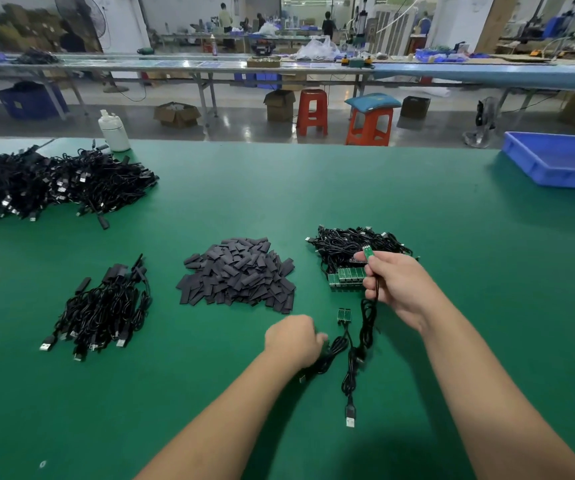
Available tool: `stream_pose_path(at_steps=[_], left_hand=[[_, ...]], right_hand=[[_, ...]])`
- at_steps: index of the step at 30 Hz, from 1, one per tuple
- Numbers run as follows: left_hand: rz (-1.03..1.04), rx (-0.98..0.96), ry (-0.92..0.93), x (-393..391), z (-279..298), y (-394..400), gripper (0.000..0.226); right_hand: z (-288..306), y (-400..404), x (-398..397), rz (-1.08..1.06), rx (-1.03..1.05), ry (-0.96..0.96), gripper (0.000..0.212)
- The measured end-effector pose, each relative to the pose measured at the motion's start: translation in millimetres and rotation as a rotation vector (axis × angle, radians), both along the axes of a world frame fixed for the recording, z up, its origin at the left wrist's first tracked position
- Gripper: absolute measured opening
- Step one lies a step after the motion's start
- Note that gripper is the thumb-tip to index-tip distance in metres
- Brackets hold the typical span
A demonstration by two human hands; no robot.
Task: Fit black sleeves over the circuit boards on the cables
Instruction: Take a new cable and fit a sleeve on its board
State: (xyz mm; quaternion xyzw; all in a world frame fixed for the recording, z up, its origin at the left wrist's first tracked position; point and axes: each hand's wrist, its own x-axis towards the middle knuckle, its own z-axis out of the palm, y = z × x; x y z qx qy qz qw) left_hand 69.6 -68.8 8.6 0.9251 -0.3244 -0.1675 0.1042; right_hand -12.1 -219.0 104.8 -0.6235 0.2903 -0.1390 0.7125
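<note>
On green surface (452,220), right hand (397,282) fingers (369,282) pinch black cable (367,320) just below its green circuit board (368,252), raised. Left hand (293,337) fingers curled on second cable (329,355); grip unclear. Heap of black sleeves (237,271) beyond left fingers. Bare-board cables (348,251) behind right fingers; sleeved bundle (106,306) far left. Blue tray (556,161) at far right edge. Room: long benches, orange stools (369,126), cardboard boxes.

Factory floor: long workbenches (210,65), parts bins (556,161).
</note>
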Motion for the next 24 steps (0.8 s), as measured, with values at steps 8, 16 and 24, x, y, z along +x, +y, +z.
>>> stream_pose_path(at_steps=[8,16,24], left_hand=[[-0.114,0.074,0.03,-25.7,-9.6,3.6,0.032],[0.073,-0.253,0.215,-34.7,0.7,-6.2,0.019],[0.1,-0.43,0.41,-68.5,-7.0,-23.2,0.011]], right_hand=[[6.4,10.8,6.5,0.089,0.18,-0.049,0.025],[6.9,-0.7,2.3,0.071,0.317,-0.104,0.027],[8.1,-10.4,2.9,0.021,0.43,-0.125,0.026]])
